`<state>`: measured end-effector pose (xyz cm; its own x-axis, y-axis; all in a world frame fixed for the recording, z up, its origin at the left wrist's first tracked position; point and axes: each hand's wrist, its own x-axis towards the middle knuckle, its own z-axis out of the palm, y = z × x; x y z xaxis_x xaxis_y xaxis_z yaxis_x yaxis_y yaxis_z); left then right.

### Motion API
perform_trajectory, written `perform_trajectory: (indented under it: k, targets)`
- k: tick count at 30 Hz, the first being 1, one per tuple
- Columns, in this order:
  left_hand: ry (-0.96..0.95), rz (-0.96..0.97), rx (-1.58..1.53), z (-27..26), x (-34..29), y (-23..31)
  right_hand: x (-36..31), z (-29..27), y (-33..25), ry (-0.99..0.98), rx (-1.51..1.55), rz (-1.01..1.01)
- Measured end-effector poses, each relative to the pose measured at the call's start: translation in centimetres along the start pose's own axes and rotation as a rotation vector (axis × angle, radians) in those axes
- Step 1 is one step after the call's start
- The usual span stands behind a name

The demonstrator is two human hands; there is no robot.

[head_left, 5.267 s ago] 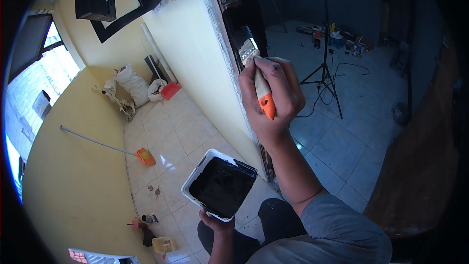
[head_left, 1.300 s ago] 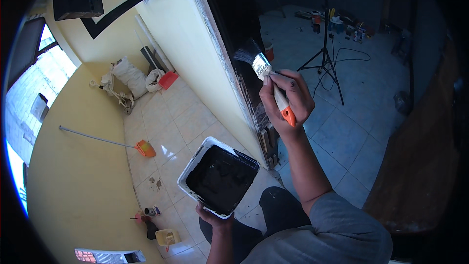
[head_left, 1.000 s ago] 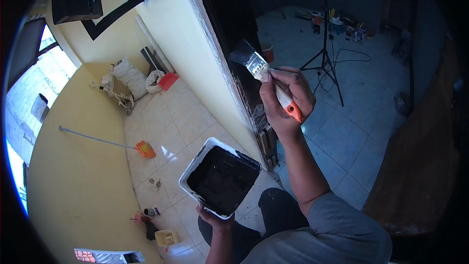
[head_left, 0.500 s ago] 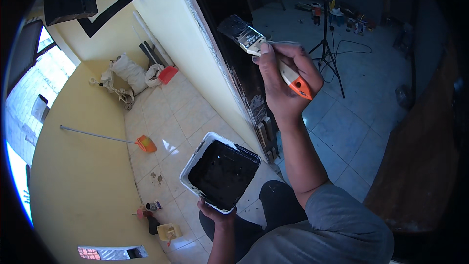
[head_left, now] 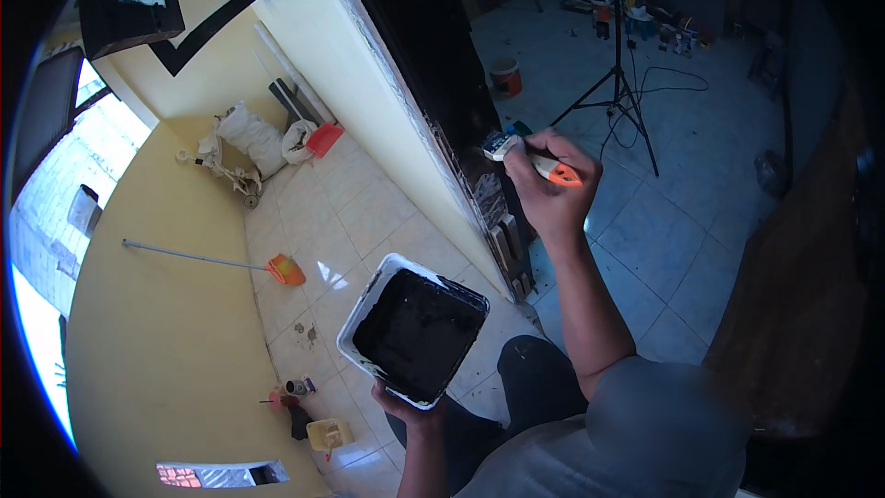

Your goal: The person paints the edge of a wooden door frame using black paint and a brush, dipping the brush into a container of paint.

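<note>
1. Right hand in the head view is closed around a flat paintbrush with a pale wooden handle, an orange handle end and a metal ferrule, pinching it between thumb and fingers.
2. The brush's ferrule points leftward, toward the black-painted upright frame at the end of the cream wall; its bristles blend into the dark surface, so contact cannot be told.
3. Left hand grips the near edge of a square white plastic container, its fingers partly hidden underneath.
4. Thick black paint lies inside the container, which is held above the pale tiled floor, below and left of the brush.
5. Beyond the right hand, a black tripod stand and an orange bucket stand on the floor.
6. Leftward, an orange broom with a long grey handle, a stuffed white sack and a red plastic dustpan show.
</note>
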<state>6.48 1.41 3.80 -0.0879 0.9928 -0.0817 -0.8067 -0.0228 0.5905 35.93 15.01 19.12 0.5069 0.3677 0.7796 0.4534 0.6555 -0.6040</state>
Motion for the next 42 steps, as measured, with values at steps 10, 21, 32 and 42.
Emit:
perform_trajectory:
  k: [10, 21, 32, 42]
  targets:
    - [-0.039, -0.040, -0.007, -0.6, 0.2, 0.1, 3.6, 2.4, -0.3, 0.165, 0.118, -0.311]
    - [-0.013, -0.057, -0.009, -1.2, 0.5, 0.3, -5.9, -2.4, 3.6, -0.001, 0.064, 0.093]
    - [-0.054, -0.005, 0.024, -0.5, 0.6, -0.1, 6.1, 2.8, -2.5, 0.209, 0.169, -0.451]
    - [0.004, -0.030, 0.024, -1.4, 0.2, 0.2, -8.5, -1.8, 3.0, -0.158, -0.082, -0.065]
